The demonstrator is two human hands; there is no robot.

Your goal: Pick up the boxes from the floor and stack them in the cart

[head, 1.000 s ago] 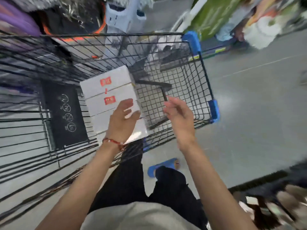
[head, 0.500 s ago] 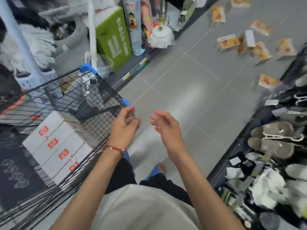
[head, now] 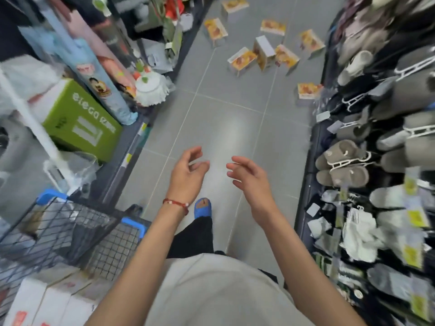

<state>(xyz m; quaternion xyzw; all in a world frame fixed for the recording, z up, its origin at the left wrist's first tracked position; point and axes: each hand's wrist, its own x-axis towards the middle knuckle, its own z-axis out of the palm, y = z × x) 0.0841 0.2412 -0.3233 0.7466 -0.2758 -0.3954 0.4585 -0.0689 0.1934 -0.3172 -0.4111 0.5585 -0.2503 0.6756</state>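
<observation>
Left hand (head: 188,170) and right hand (head: 249,175) hover empty, fingers loosely curled; nearest box (head: 308,90) lies well ahead, rightward.

The light is bright and even from overhead, with a soft pale glare on the grey floor (head: 226,137) ahead of me. Shadows are faint. The middle looks fairly sharp. The slippers (head: 341,165) on the right and the cart (head: 70,227) at lower left smear with blur, and the edges bend outward.
</observation>
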